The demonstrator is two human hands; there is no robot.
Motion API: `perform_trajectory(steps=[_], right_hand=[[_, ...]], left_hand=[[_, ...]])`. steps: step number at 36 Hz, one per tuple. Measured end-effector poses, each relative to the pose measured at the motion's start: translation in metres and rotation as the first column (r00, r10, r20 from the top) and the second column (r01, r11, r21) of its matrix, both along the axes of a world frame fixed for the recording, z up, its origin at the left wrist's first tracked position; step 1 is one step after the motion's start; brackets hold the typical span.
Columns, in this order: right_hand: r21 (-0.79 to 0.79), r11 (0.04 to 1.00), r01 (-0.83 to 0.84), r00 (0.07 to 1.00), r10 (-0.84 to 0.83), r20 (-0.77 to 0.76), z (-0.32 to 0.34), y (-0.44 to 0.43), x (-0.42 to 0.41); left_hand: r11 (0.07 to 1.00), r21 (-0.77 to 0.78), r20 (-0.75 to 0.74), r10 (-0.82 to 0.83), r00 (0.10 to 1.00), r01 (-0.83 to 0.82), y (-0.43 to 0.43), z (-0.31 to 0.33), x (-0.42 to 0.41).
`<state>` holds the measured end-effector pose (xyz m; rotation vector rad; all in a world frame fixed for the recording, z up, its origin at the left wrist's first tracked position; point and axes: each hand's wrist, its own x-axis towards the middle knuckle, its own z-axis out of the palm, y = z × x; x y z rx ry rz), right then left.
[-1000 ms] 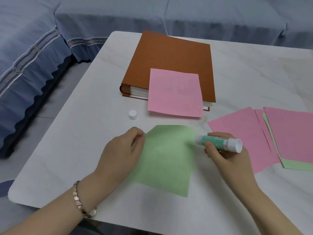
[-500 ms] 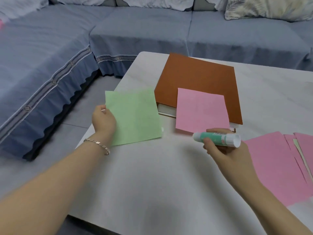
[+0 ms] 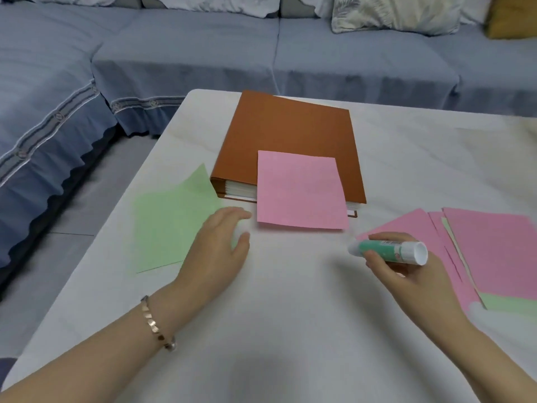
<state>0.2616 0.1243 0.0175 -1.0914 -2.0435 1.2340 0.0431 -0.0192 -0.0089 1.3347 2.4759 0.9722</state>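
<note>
I note my left hand (image 3: 216, 248) with fingers straight and loosely spread, lying over the right edge of the green sheet (image 3: 171, 225). The sheet lies flat at the left of the worktop (image 3: 290, 330), its far corner against the binder (image 3: 290, 135). My right hand (image 3: 406, 274) curls round the glue stick (image 3: 389, 251), tip pointing left, held near the centre. A pink sheet (image 3: 300, 190) overhangs the binder's near edge. More paper (image 3: 488, 251) is stacked at right.

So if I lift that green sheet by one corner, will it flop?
Likely floppy: the green sheet looks thin, its far corner apparently curling up by the brown binder. Probably light, so the left hand could slide it easily across the smooth table.
</note>
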Motion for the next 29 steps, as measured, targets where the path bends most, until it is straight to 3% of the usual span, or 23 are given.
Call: perform_trajectory(steps=[4,8,13,17,23,27,29], right_hand=[[0.002,0.996,0.093,0.995,-0.093,0.021,0.004,0.015,0.035],[-0.007,0.984,0.180,0.983,-0.179,0.031,0.009,0.027,0.067],[-0.017,0.968,0.250,0.967,-0.249,0.060,0.009,0.034,0.091],[-0.031,0.967,0.252,0.967,-0.251,0.049,0.007,0.035,0.097],[-0.054,0.974,0.222,0.975,-0.220,0.038,0.000,0.035,0.090],[-0.087,0.979,0.186,0.983,-0.186,0.012,-0.005,0.028,0.077],[-0.085,0.983,0.160,0.987,-0.158,0.033,-0.009,0.024,0.070]], left_hand=[[0.966,-0.066,0.001,-0.249,0.969,0.248,0.036,-0.007,0.051],[0.876,-0.169,-0.145,-0.476,0.867,0.452,0.071,-0.028,0.098],[0.771,-0.402,-0.172,-0.594,0.786,0.494,0.107,-0.046,0.139],[0.707,-0.534,-0.127,-0.609,0.783,0.463,0.113,-0.052,0.142],[0.730,-0.510,-0.172,-0.606,0.777,0.456,0.084,-0.048,0.112],[0.823,-0.316,-0.184,-0.542,0.820,0.473,0.055,-0.049,0.085],[0.847,-0.248,-0.112,-0.507,0.855,0.470,0.037,-0.057,0.073]])
